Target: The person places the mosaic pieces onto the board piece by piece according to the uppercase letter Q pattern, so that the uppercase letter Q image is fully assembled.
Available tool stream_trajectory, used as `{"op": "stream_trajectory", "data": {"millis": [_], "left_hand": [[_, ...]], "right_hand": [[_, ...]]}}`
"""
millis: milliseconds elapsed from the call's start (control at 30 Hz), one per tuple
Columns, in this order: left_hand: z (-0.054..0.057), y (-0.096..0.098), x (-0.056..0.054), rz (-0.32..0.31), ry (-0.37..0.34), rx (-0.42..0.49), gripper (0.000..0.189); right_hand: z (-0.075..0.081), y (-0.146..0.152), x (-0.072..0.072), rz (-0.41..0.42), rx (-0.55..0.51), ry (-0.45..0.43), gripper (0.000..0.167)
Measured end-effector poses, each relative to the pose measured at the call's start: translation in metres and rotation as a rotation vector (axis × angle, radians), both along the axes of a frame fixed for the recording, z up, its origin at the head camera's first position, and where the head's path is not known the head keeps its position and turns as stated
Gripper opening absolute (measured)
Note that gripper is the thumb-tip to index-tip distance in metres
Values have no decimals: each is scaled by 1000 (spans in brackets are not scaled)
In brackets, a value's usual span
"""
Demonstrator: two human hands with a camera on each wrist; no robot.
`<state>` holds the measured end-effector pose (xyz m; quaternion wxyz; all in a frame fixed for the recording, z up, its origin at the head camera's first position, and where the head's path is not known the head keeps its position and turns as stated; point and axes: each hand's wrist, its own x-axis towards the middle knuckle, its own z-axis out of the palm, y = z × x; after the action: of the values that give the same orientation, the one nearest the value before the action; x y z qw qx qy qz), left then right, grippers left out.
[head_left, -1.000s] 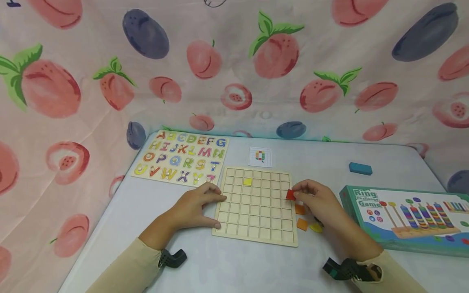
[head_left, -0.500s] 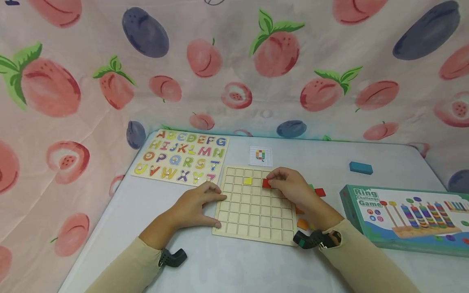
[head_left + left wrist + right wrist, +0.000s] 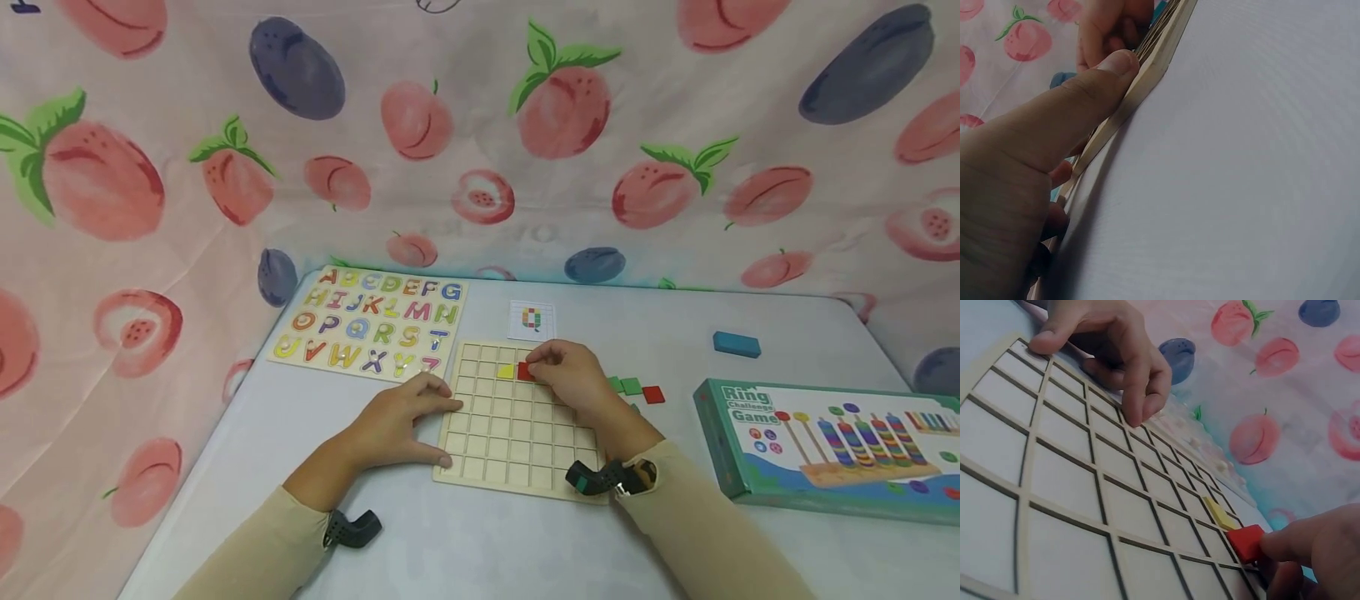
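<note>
A wooden grid board (image 3: 501,450) lies flat on the white table. My right hand (image 3: 573,379) pinches a red square tile (image 3: 1246,544) between thumb and fingers, over the second row from the top. Right beside it, to the left, a yellow square tile (image 3: 506,372) sits in a cell of the same row. My left hand (image 3: 390,425) rests on the board's left edge with thumb and fingers spread apart. In the left wrist view its thumb (image 3: 1094,87) presses on the board's rim. The cell under the red tile is partly hidden.
Green tiles (image 3: 632,386) and another red tile (image 3: 654,394) lie right of the board, partly behind my right arm. A pattern card (image 3: 532,321) is behind the board, an alphabet puzzle (image 3: 367,325) at back left. A blue block (image 3: 737,344) and game box (image 3: 832,450) are at right.
My right hand has carried the red tile leftward from the board's right edge until it is beside the yellow tile. The left hand has stayed where it was.
</note>
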<state>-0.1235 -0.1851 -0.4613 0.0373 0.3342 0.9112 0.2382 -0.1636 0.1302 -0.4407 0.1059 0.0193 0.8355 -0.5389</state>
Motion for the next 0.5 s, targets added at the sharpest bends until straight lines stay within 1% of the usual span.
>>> {"op": "stream_trajectory", "data": {"millis": [167, 267, 433, 500], "left_hand": [[0, 0, 0, -5, 14, 8, 75], [-1, -1, -1, -5, 18, 4, 75], [1, 0, -1, -1, 3, 3, 75], [1, 0, -1, -4, 8, 9, 75]], "right_hand": [[-5, -7, 1, -26, 123, 53, 7], [-6, -9, 3, -23, 194, 84, 7], [-8, -11, 5, -10, 284, 142, 10], [-8, -11, 6, -10, 298, 149, 12]]}}
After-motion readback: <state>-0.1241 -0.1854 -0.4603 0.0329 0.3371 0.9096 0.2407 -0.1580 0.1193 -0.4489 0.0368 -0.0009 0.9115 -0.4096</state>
